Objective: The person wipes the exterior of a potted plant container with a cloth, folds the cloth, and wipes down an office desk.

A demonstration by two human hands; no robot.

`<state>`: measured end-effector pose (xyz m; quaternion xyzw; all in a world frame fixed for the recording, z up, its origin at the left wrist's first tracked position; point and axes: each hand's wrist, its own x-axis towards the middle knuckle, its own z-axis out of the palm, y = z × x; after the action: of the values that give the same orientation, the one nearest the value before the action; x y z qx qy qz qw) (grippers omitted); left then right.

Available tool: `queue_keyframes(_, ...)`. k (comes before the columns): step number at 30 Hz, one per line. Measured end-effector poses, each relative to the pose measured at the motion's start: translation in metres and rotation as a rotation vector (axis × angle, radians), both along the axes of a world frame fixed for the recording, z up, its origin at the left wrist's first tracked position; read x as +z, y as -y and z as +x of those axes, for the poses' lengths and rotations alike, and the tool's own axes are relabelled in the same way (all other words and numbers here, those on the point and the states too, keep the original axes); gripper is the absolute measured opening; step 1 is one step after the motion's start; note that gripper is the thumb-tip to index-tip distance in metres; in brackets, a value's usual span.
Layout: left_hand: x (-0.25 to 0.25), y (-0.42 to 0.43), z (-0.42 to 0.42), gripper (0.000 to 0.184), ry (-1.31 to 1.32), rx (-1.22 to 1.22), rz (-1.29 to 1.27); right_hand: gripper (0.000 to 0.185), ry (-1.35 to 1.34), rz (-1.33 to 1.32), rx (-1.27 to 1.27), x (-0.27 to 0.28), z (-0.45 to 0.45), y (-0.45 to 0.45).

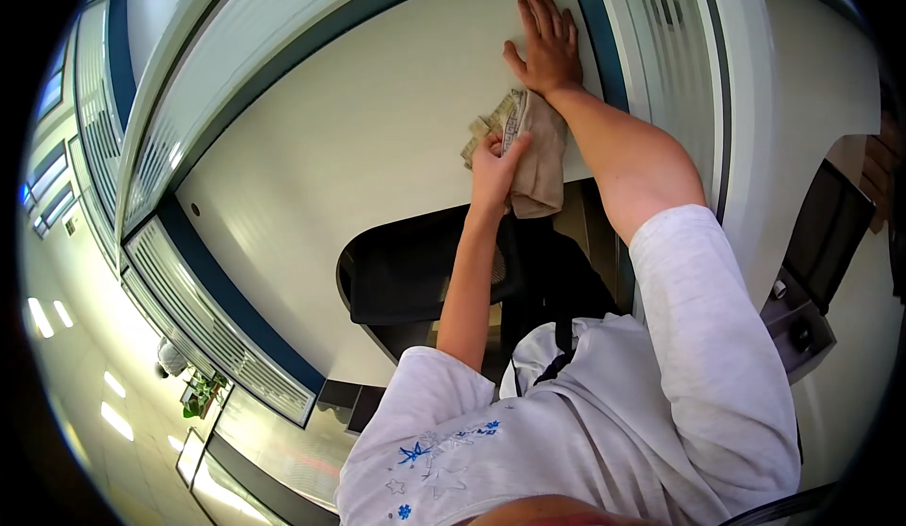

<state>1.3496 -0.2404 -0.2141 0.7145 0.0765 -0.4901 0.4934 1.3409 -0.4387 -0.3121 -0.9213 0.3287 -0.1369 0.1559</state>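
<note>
A beige cloth (541, 163) with a patterned edge hangs bunched over the near edge of the white desk (359, 111). My left hand (495, 169) is closed on the cloth, thumb along its upper side. Beyond it, my right hand (550, 52) lies palm down on the desktop near the right-hand partition. Its fingers are spread and it holds nothing; the wrist is right beside the cloth's upper end.
A black office chair (415, 267) stands against the desk's near edge, below my left forearm. Blue-trimmed partitions (612, 50) with ribbed panels border the desk. A dark monitor (828, 233) is on the neighbouring desk at right. A potted plant (200, 396) sits at lower left.
</note>
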Motion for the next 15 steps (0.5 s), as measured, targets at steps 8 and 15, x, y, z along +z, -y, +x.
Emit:
queue_keyframes(8, 0.014, -0.011, -0.031, 0.060, 0.971, -0.474, 0.233, 0.078, -0.023, -0.017, -0.009, 0.002, 0.000, -0.003)
queue_keyframes(15, 0.021, -0.017, -0.040, 0.053, 0.839, -0.524, 0.478, 0.077, -0.057, -0.047, -0.001, 0.001, 0.001, 0.000)
